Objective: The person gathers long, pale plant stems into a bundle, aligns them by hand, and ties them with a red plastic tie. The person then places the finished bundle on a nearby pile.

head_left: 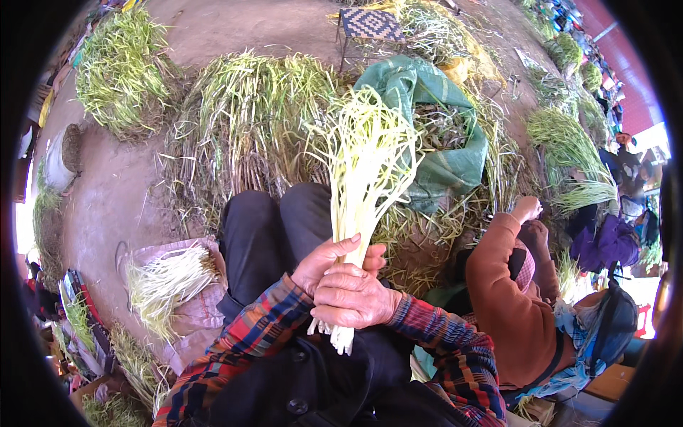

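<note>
Upright over my lap I hold a bunch of pale leafy stalks (359, 171), with white stems below and loose yellow-green leaves fanning out at the top. My left hand (316, 267) is closed round the stems from the left, its thumb pointing up across them. Just below, my right hand (356, 295) wraps over the front of the stems and overlaps the left hand. The cut white ends stick out beneath both hands. Some of the left fingers are hidden behind the bunch and the right hand.
A trimmed pile of pale stalks (174, 277) lies on a pink sack (203, 313) at my left. Ahead stand a large heap of green stalks (249, 121), an open green sack (455, 167) and a low checked stool (370, 25). A co-worker in an orange-brown sleeve (498, 285) sits close at right.
</note>
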`<state>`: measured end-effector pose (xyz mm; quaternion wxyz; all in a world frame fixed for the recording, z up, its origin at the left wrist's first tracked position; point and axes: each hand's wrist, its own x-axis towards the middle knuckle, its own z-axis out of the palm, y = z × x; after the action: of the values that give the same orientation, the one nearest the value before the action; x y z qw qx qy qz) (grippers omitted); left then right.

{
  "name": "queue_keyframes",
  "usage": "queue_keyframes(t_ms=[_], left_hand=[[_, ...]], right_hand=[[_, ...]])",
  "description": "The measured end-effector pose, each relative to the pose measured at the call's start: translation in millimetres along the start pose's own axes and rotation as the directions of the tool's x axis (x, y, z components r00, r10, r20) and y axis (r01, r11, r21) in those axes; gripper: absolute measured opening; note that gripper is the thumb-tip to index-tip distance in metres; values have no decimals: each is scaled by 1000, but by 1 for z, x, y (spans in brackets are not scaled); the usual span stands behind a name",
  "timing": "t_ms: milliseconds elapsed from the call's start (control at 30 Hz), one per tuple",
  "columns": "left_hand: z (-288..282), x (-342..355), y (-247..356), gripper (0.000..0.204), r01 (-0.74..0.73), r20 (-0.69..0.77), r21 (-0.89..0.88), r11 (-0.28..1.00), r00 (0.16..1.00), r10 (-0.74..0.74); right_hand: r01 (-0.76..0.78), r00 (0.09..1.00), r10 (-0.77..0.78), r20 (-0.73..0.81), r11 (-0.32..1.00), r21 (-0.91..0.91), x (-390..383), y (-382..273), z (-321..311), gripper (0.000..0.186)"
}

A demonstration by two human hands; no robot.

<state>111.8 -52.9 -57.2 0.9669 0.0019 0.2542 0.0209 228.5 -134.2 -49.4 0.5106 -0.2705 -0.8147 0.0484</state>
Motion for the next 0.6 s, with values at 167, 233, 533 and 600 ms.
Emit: queue_keyframes(t_ms=[167,233,533,600], left_hand=[[-3,-12,-8,47,81,46,134,988,995,-88],[2,-17,-10,45,52,52,145,988,997,-60],[1,23,3,16,-303,59,132,944,953,297],[1,30,-8,17,-271,-19,92,958,962,274]], right_hand=[[-5,1000,4,19,998,70,-15,-4,10,50],[2,999,-5,43,999,51,-18,-2,5,46],[51,997,-36,72,976,-212,-27,-29,-14,43],[88,996,-78,51,968,-236,-36,-36,-10,42]])
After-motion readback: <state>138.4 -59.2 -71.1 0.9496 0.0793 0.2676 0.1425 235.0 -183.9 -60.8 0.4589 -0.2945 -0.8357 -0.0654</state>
